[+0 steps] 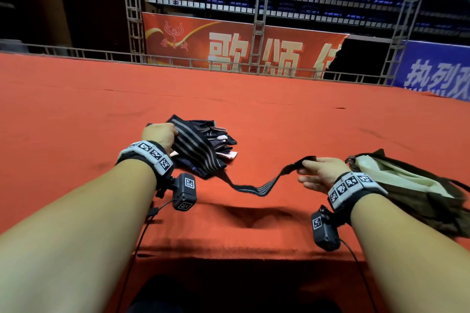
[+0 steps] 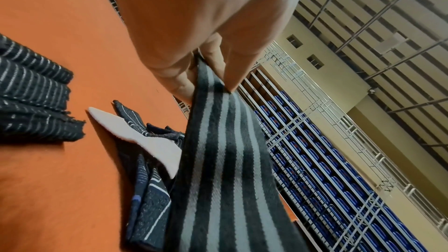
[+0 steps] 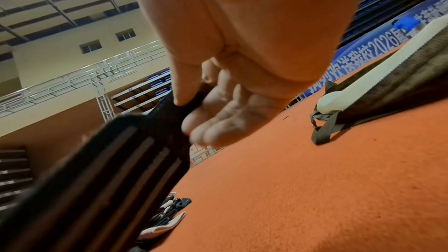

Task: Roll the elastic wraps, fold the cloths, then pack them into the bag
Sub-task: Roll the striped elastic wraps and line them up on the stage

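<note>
A black elastic wrap (image 1: pixel 254 187) with grey stripes hangs slack between my two hands above the orange-red table (image 1: pixel 254 122). My left hand (image 1: pixel 159 134) grips one end of the wrap (image 2: pixel 218 160), held over a pile of dark cloths and wraps (image 1: pixel 221 142). My right hand (image 1: pixel 318 171) pinches the other end (image 3: pixel 121 160) between thumb and forefinger, its other fingers loose. A dark olive bag (image 1: pixel 419 193) with a pale lining lies just right of my right hand. Another dark striped cloth (image 2: pixel 31 99) lies left of the pile (image 2: pixel 150 170).
The table's near edge (image 1: pixel 241 251) runs just below my wrists. Wide bare cloth stretches behind the pile. The bag's strap (image 3: pixel 324 127) lies loose on the table. Metal railings, banners and blue seating stand beyond the far edge.
</note>
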A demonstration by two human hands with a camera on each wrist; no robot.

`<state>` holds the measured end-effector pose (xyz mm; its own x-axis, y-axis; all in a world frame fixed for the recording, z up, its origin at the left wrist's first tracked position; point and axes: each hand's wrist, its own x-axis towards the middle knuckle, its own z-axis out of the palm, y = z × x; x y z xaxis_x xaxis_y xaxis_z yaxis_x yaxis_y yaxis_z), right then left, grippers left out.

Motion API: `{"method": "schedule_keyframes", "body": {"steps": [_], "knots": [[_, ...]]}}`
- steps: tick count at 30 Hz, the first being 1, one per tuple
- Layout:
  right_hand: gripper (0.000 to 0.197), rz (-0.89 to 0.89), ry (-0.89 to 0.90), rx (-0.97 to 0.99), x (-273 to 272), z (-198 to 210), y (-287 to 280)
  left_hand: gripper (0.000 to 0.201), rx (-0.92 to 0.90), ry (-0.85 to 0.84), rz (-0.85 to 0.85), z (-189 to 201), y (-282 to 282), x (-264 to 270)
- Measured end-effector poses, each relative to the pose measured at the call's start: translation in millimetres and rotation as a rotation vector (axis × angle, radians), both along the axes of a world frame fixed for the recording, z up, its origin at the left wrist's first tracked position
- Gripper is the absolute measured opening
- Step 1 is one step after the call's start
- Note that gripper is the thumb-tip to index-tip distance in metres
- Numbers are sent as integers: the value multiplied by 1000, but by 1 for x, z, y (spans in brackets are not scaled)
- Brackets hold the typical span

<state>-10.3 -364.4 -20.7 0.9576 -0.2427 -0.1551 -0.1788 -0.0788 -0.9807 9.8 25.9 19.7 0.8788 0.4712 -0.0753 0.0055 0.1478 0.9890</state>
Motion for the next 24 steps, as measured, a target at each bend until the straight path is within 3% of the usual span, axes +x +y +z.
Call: {"method": "schedule_keyframes", "body": {"steps": [3, 6, 9, 12, 16, 24], "knots": [[22, -93, 22, -107, 10, -8, -12, 42, 2, -24, 120, -11, 9, 7], [20, -162, 82, -141, 15, -13, -17, 64, -88, -19, 133, -12, 6, 3], [19, -114, 109, -102, 17, -18, -19, 28, -156, -20, 137, -11, 4, 3], [24, -171, 131, -5, 17, -21, -16, 8, -162, -18, 94, -10, -3, 0], [45, -228, 114, 14, 18, -23, -10, 15, -124, -29, 86, -15, -5, 5], [46, -192, 162, 6, 18, -38, -3, 16, -53, -33, 61, -21, -10, 1]]}}
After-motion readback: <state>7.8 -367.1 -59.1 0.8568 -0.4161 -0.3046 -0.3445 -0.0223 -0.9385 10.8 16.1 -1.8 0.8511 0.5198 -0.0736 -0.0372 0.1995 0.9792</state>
